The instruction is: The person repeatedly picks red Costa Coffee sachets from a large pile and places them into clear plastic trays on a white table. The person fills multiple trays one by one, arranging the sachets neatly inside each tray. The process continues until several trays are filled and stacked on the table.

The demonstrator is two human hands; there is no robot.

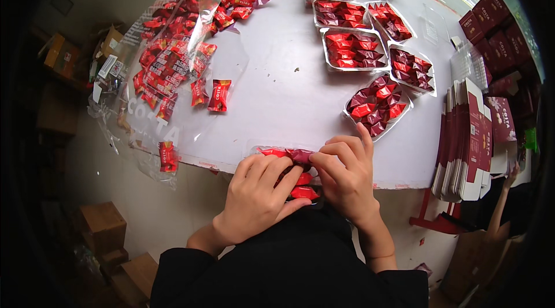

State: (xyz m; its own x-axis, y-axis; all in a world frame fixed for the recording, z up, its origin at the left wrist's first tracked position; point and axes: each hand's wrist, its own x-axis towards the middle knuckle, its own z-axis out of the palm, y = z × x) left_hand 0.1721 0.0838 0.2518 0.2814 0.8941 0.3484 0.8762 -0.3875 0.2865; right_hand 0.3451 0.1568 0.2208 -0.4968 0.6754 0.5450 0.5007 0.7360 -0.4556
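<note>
At the table's front edge, close to my body, a clear plastic tray (315, 180) holds small red and dark maroon sachets. My left hand (254, 192) wraps over its left side, fingers bent across the sachets and thumb along the near end. My right hand (347, 178) pinches a maroon sachet (300, 156) at the tray's far end between thumb and forefinger, with the other fingers raised. Both hands cover much of the tray. Just beyond my right hand stands another filled tray (378, 104).
A large clear bag (167, 48) spills red sachets over the table's left side. Several filled trays (355, 49) stand at the back right. Flat maroon cartons (462, 140) are stacked at the right edge, near another person's arm (502, 201). Cardboard boxes (104, 226) sit on the floor.
</note>
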